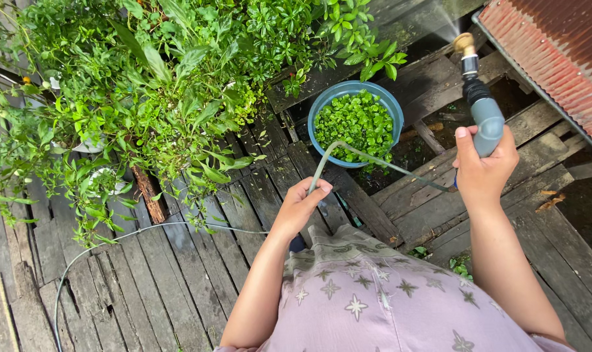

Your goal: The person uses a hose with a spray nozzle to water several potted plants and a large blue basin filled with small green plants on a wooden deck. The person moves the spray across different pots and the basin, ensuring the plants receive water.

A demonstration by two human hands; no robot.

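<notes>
— Both hands busy? What's biggest around them?

— Leafy potted plants [146, 85] spread up and to the left of my left hand [300, 205], over the weathered wooden deck [178, 274]. Just above that hand sits a blue bowl [322, 104] full of small green leaves.

— And your grip?

— My left hand is curled closed around the thin hose [348, 151]. My right hand [484, 171] is wrapped tight on the grey spray nozzle [482, 107], thumb up its side; its brass tip points away, spraying a fine mist.
</notes>
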